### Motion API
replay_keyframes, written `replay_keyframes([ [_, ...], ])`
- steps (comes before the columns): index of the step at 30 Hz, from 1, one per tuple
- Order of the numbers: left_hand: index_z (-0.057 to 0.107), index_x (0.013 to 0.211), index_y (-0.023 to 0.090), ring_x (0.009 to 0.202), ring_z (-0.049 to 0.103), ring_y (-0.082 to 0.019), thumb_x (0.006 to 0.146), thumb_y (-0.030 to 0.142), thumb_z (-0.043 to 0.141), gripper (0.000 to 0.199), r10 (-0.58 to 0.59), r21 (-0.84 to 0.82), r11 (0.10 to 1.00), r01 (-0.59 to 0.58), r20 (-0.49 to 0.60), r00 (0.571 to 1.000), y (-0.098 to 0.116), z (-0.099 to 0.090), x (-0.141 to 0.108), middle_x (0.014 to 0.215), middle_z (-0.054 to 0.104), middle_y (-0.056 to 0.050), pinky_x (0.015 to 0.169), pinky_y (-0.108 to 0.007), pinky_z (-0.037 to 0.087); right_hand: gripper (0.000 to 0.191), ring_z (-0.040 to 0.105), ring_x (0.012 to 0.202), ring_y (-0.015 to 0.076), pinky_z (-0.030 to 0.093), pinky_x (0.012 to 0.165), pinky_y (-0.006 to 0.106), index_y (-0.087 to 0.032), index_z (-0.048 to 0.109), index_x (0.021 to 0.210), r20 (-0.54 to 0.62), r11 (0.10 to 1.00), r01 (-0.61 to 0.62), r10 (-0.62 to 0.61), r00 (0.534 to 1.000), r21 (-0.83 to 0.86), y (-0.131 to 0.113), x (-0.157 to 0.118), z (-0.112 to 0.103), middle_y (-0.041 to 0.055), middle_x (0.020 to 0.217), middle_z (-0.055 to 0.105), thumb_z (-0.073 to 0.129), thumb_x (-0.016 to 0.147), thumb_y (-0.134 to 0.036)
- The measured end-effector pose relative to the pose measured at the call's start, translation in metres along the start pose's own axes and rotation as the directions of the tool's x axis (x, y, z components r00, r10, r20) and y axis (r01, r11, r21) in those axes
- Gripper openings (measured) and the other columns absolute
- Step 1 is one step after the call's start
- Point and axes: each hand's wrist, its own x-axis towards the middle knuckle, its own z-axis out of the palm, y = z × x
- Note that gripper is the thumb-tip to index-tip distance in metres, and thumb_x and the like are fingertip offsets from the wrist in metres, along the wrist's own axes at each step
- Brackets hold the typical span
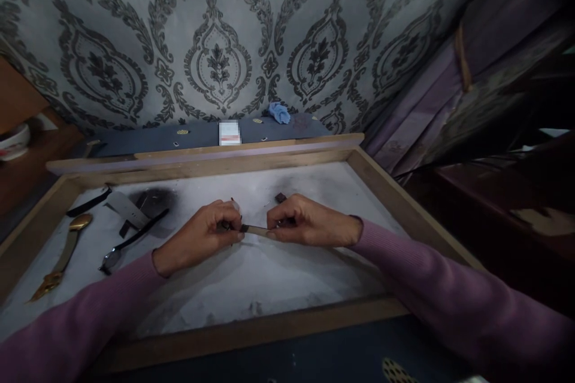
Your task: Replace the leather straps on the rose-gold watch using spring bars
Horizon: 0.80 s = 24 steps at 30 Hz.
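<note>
Over the middle of the tray, my left hand (pixel 209 228) and my right hand (pixel 309 221) pinch the two ends of a thin flat strip (pixel 256 230). The strip is tan, with a darker part near the left fingers; its exact kind does not show. A small reddish tip (pixel 232 200) pokes up behind my left fingers, mostly hidden. Just beyond my right knuckles lies a small dark block (pixel 281 197). Left of my left hand rests a black-strapped wristwatch (pixel 112 259). Farther left is a long gold-ended band (pixel 69 251).
A wooden-framed tray (pixel 381 191) with a white, smudged bottom surrounds the work. In its left part lie a grey curved band (pixel 128 209) and a black strap (pixel 90 200). Behind the frame are a small white box (pixel 230 133) and a crumpled blue cloth (pixel 280 112).
</note>
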Motion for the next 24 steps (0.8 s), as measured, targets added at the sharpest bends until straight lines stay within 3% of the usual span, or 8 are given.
replay_keyframes([
  [7,0.053,0.056,0.017,0.065,0.045,-0.012,0.073,0.023,0.061,0.020,-0.091,-0.238,0.967,0.094,0.024,0.996,0.0027,0.0010,0.0018,0.065,0.047,0.003,0.064,-0.026,0.036,0.026,0.033,0.051,0.0065,0.027,0.050,0.020,-0.012,0.057,0.066,0.018,0.998,0.007,-0.008,1.000,0.062,0.0005,-0.0005,-0.0020,-0.0055,0.055,0.037,0.053,0.086,-0.028],
  [14,0.054,0.055,0.016,0.059,0.039,-0.011,0.067,0.025,0.065,0.019,-0.235,-0.443,0.861,0.250,0.089,0.968,0.0073,0.0020,0.0011,0.059,0.044,0.005,0.057,-0.025,0.029,0.025,0.034,0.052,0.0064,0.027,0.051,0.021,-0.011,0.059,0.069,0.012,0.996,0.008,-0.009,1.000,0.088,0.0044,-0.0005,-0.0029,-0.0060,0.056,0.038,0.054,0.086,-0.029],
  [18,0.054,0.054,0.016,0.057,0.037,-0.010,0.064,0.025,0.066,0.018,-0.276,-0.505,0.815,0.282,0.090,0.957,0.0098,0.0021,-0.0010,0.057,0.044,0.006,0.055,-0.024,0.027,0.026,0.033,0.053,0.0065,0.027,0.051,0.021,-0.012,0.057,0.068,0.014,0.994,0.001,-0.003,1.000,0.111,0.0055,-0.0006,-0.0037,-0.0061,0.056,0.037,0.055,0.086,-0.031],
  [22,0.057,0.058,0.016,0.050,0.030,-0.008,0.064,0.028,0.066,0.016,-0.368,-0.507,0.771,0.385,0.139,0.919,0.0061,0.0019,-0.0018,0.051,0.041,0.007,0.050,-0.023,0.021,0.028,0.032,0.052,0.0063,0.025,0.050,0.021,-0.013,0.055,0.067,-0.011,0.986,-0.028,0.030,0.999,0.162,0.0052,-0.0012,-0.0054,-0.0062,0.056,0.036,0.056,0.085,-0.034],
  [24,0.058,0.059,0.016,0.050,0.032,-0.008,0.065,0.028,0.065,0.015,-0.357,-0.476,0.793,0.381,0.144,0.923,0.0022,0.0031,-0.0020,0.052,0.042,0.006,0.050,-0.023,0.023,0.028,0.030,0.050,0.0058,0.024,0.048,0.021,-0.013,0.053,0.066,-0.039,0.978,-0.047,0.056,0.998,0.205,0.0056,-0.0014,-0.0065,-0.0068,0.055,0.035,0.057,0.084,-0.034],
])
